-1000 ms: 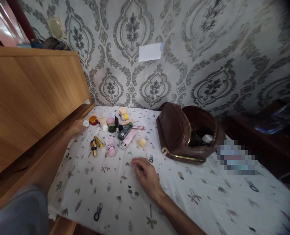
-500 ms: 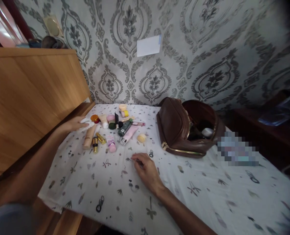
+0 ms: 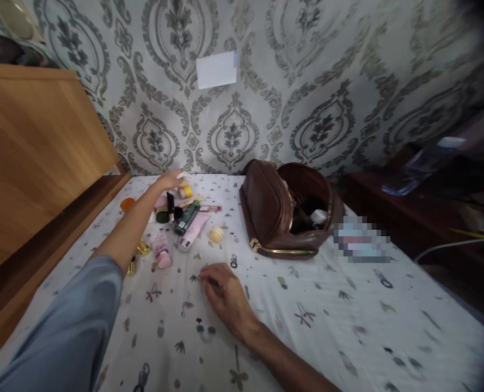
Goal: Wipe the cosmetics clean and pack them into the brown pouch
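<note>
The left hand [image 3: 169, 180] reaches over the far edge of the cosmetics, just beside a small, pale-pink jar with a yellow band [image 3: 185, 191]; a scrap of white material [image 3: 182, 175] shows at its fingers, though I cannot tell how firmly they close. The right hand [image 3: 225, 294], half-curled with a gap below the thumb, rests on the white plant-printed cloth [image 3: 278, 316], nearest a round cream-yellow item [image 3: 216, 234]. An unzipped brown leather bag [image 3: 266, 209] stands farther right.

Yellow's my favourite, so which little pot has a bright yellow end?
The little pot beside the left hand: its end is bright yellow. The pale pot nearest the right hand is creamy; the orange pot sits farthest left.
</note>
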`<act>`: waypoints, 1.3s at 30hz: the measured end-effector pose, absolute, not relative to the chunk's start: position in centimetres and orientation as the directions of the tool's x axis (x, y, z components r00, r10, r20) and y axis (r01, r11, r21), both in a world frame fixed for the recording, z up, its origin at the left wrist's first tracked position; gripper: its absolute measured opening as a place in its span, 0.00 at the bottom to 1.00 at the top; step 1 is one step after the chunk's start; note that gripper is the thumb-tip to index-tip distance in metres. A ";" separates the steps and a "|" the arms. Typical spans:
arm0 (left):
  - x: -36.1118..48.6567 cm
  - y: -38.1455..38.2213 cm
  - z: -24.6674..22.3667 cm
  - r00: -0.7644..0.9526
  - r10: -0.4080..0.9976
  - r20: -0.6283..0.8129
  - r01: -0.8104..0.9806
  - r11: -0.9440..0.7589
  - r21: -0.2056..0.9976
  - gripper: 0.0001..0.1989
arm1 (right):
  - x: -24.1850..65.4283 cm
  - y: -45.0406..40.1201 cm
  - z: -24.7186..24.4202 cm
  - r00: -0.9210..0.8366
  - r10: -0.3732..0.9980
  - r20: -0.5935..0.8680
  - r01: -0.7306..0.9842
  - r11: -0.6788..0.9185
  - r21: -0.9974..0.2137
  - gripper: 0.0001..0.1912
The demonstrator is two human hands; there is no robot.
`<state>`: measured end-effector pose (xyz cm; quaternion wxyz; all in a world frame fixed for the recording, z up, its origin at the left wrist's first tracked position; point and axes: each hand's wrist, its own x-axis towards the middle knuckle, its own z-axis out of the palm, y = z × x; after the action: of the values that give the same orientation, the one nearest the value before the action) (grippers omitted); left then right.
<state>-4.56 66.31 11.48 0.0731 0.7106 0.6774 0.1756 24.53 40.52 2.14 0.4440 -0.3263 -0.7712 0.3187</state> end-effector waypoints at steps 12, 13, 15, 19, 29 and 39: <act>-4.0 66.6 9.4 -0.115 0.985 0.130 0.877 0.039 0.479 0.29 | 24.5 40.3 2.2 -0.413 0.798 0.439 0.230 0.557 -0.798 0.11; -3.9 66.2 9.5 -0.140 0.978 0.152 0.859 0.043 0.510 0.27 | 24.5 40.3 2.3 -0.418 0.801 0.429 0.234 0.551 -0.801 0.10; -3.7 65.5 9.9 -0.198 0.960 0.200 0.810 0.045 0.585 0.22 | 24.5 40.3 2.3 -0.424 0.804 0.418 0.234 0.543 -0.806 0.10; -3.4 63.3 11.9 -0.318 0.904 0.285 0.649 -0.011 0.761 0.21 | 24.5 40.4 2.2 -0.424 0.804 0.417 0.219 0.538 -0.814 0.10; 3.7 47.1 11.4 -0.214 0.975 0.052 0.190 -0.011 0.982 0.33 | 24.5 40.2 2.8 -0.319 0.924 0.209 0.047 0.236 -0.971 0.35; 9.7 40.3 8.2 -0.047 0.970 0.240 0.456 -0.192 0.869 0.18 | 24.1 40.6 3.0 -0.230 0.962 0.147 -0.131 0.119 -0.984 0.36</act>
<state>9.70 40.34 8.16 0.2862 0.6281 0.5673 0.4492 24.10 40.56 3.02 0.4969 -0.3713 -0.5591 0.5501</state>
